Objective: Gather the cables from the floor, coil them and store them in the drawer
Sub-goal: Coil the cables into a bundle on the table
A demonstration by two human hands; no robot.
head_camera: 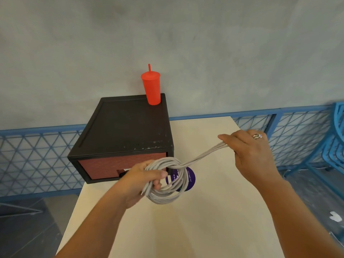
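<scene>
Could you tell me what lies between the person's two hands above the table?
In the head view, a taut bundle of grey cable strands spans from the coil in the left hand to the right hand.

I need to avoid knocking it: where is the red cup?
In the head view the red cup stands upright on the back right corner of the black drawer unit, against the grey wall, beyond both hands.

A red tumbler (pixel 151 88) with straw, a purple disc (pixel 189 178), blue mesh fencing (pixel 37 155).
</scene>
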